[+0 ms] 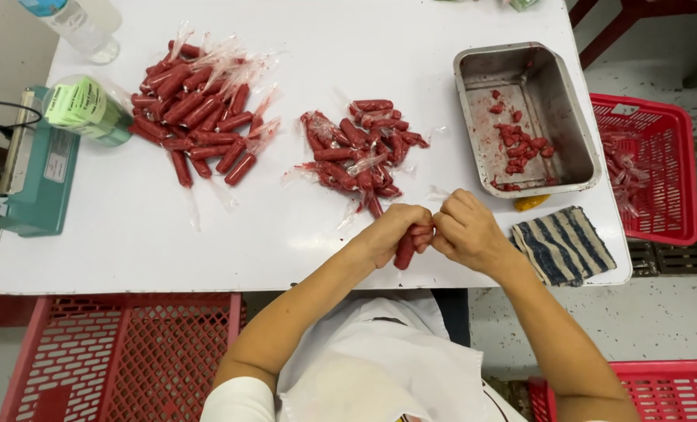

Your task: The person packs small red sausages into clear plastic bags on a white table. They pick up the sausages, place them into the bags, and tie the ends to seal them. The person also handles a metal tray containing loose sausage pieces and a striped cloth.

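My left hand [391,230] grips a red sausage in a clear plastic wrapper [405,252] near the table's front edge. My right hand [466,230] pinches the wrapper's top end right beside the left hand's fingers. Just beyond the hands lies a loose pile of wrapped red sausages [360,152]. A larger, neater heap of wrapped sausages [200,113] lies further left on the white table [247,234].
A steel tray [579,156] with red meat scraps stands at the right. A striped cloth [563,246] lies beside my right hand. A teal sealing machine [28,172], a green tape roll [87,109] and a bottle [83,27] sit at the left. Red baskets [653,168] surround the table.
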